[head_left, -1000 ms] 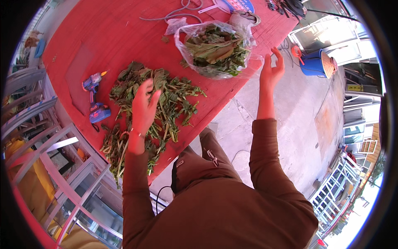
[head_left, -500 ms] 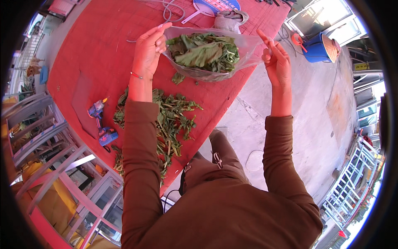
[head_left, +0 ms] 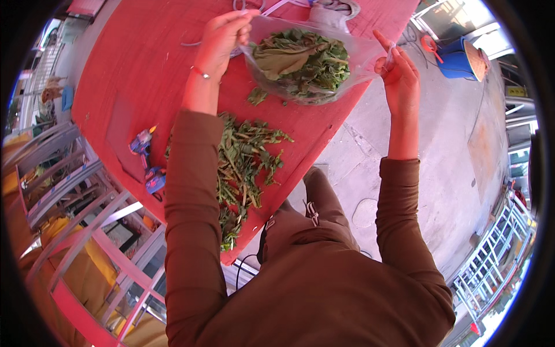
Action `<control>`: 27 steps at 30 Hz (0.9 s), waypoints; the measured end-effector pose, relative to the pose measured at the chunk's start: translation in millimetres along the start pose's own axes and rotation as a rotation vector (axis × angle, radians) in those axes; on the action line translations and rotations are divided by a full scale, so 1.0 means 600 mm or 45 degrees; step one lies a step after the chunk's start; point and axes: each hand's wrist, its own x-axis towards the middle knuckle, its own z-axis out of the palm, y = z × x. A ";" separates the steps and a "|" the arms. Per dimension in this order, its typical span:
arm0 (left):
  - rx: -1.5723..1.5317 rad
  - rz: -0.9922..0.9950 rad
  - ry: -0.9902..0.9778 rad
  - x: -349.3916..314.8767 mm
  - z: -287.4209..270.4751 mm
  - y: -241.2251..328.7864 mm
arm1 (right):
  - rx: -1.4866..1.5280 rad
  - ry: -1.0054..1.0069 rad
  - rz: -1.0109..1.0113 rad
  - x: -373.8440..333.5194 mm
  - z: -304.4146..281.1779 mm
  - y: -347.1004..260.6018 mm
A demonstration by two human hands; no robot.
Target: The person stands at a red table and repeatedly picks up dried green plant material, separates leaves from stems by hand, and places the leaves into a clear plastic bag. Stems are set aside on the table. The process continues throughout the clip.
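A clear plastic bag [head_left: 354,53] full of wilted green leaves [head_left: 306,56] lies at the far right part of the red-covered table. My left hand [head_left: 224,41] pinches the bag's left corner. At the opposite corner my right hand [head_left: 400,70] grips the plastic, stretching it out past the table edge. Between the two hands the bag's top is drawn wide. A loose leaf [head_left: 257,96] rests just below the bag. Closer to me, a heap of leafy stems [head_left: 248,159] spreads over the cloth, partly hidden by my left sleeve.
On the red tabletop [head_left: 133,81] a blue cordless drill [head_left: 143,144] lies to the left. A grey cloth item [head_left: 334,13] sits behind the bag. Over on the concrete floor [head_left: 439,150] stand a blue bucket [head_left: 457,65] and a metal rack [head_left: 491,260].
Both hands and the bag appear shifted slightly up and right, partly from a change in my view. The left fingers look more closed on the bag's edge.
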 end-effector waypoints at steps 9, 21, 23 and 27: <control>0.417 -0.072 0.451 -0.146 -0.123 -0.106 | -0.170 0.081 0.035 -0.082 0.016 0.030; 1.368 -0.699 0.644 -0.480 -0.065 -0.391 | -0.347 0.435 0.169 -0.273 0.054 0.152; 1.287 -0.602 0.719 -0.492 -0.072 -0.396 | -0.287 0.425 0.184 -0.288 0.063 0.164; 0.559 -0.187 0.898 -0.521 -0.093 -0.396 | -0.379 0.559 0.141 -0.307 0.083 0.166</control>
